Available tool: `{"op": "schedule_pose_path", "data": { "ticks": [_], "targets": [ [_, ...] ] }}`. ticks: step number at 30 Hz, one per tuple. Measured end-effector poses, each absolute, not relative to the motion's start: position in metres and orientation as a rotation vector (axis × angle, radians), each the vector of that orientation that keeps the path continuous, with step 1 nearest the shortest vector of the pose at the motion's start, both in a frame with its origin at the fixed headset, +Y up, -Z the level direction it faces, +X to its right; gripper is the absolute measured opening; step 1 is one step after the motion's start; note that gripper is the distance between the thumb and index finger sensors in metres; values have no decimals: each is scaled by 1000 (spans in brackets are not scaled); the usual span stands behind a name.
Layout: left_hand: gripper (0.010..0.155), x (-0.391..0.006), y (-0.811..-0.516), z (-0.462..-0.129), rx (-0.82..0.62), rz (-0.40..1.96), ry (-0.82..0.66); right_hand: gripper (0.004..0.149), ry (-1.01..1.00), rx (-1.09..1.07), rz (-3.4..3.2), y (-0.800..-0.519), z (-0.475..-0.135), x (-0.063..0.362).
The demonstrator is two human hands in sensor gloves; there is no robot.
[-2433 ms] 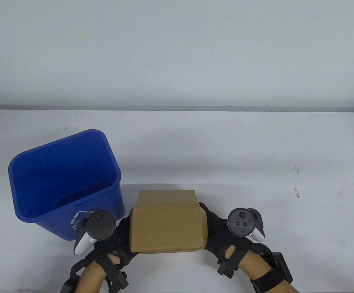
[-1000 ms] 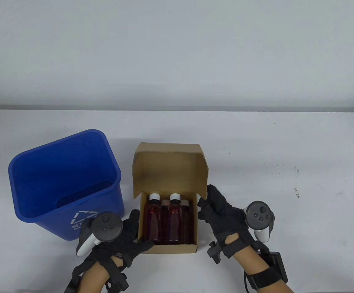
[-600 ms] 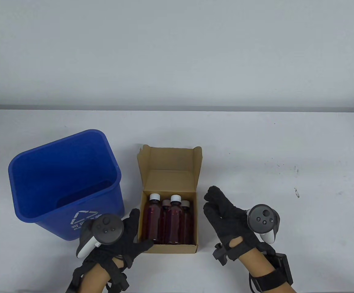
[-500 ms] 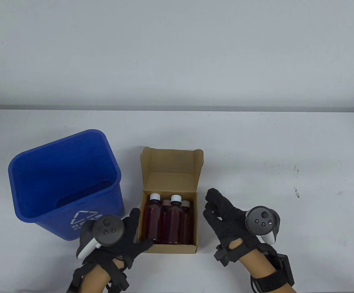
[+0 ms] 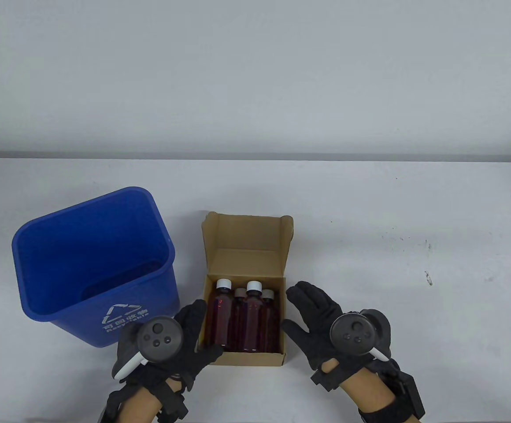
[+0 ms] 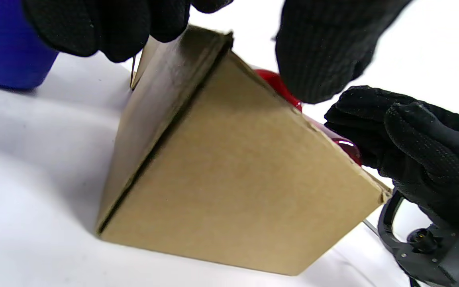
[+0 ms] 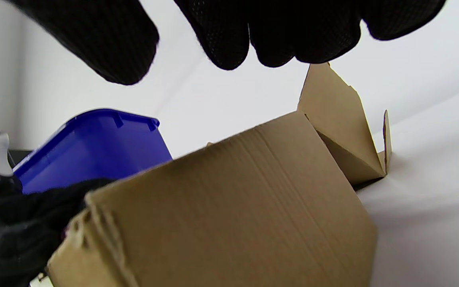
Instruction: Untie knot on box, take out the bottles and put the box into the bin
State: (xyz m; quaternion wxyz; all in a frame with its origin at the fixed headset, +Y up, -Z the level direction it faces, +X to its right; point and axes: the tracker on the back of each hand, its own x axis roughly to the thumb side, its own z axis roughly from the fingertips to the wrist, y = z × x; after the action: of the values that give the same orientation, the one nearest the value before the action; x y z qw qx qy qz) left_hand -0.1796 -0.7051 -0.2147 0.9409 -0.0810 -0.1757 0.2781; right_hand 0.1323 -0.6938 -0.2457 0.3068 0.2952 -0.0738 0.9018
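The brown cardboard box (image 5: 246,359) stands in the middle of the table with its lid (image 5: 246,231) folded back. Inside stand several dark red bottles (image 5: 249,317) with white caps. No string or knot shows on the box. My left hand (image 5: 194,335) holds the box's near-left corner, fingers (image 6: 106,24) on the left wall and thumb along the front edge. My right hand (image 5: 301,315) hovers open beside the box's right wall with its fingers (image 7: 229,32) spread and nothing in it. The blue bin (image 5: 75,321) stands left of the box.
The bin (image 7: 94,147) is upright with its mouth open and sits close behind my left hand. White table (image 5: 392,211) stretches to the right of the box and behind it, with a few small dark marks at the right.
The box lid, closed at first, has swung open and back, showing the bottles. My right hand has left the lid, dropped beside the right wall and spread its fingers. My left hand stays at the corner.
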Motion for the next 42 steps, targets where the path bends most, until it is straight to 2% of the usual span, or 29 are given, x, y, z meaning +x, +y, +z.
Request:
{"op": "schedule_pose_path", "data": {
  "ticks": [6, 13, 24, 30, 36, 42],
  "targets": [
    [98, -173, -707, -214, -108, 452, -366, 70, -140, 865, 2505, -699, -238, 119],
    [99, -165, -715, -215, -133, 407, -384, 75, -61, 904, 2617, -711, -233, 107],
    [99, -165, -716, -217, -174, 438, -389, 76, 16, 829, 2670, -711, -229, 103],
    [99, -166, -716, -218, -181, 447, -386, 75, 21, 773, 2671, -698, -228, 98],
    [99, -166, -716, -219, -185, 454, -386, 70, -123, 760, 2772, -671, -223, 78],
    [99, -166, -716, -219, -189, 460, -386, 71, 15, 639, 2877, -655, -234, 48]
  ]
}}
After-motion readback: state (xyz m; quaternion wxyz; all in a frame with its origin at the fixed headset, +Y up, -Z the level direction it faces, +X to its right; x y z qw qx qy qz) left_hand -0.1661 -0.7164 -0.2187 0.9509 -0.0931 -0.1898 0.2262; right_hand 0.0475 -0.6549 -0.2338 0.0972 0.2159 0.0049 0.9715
